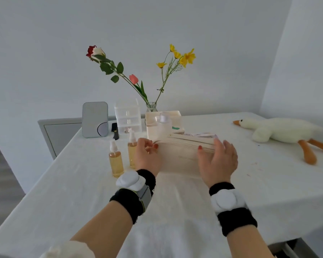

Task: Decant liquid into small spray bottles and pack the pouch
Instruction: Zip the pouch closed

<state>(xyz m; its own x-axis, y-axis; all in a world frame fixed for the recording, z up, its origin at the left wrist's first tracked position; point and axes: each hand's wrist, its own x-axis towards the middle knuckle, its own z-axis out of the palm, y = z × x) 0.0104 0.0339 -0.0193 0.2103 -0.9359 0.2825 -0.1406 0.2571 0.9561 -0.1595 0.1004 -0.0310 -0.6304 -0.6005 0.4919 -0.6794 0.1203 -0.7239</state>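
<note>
A cream fabric pouch stands on the white tablecloth in the middle of the table. My left hand grips its left end and my right hand is wrapped over its right end, thumb on the front. Two small spray bottles with amber liquid stand just left of the pouch: one in the open, the other partly hidden behind my left hand. A clear bottle with a clear cap stands behind the pouch.
Behind the pouch are a cream box, a clear drawer organiser, a grey mirror, a black comb and a glass vase of flowers. A plush goose lies at the right. The table's left edge runs diagonally.
</note>
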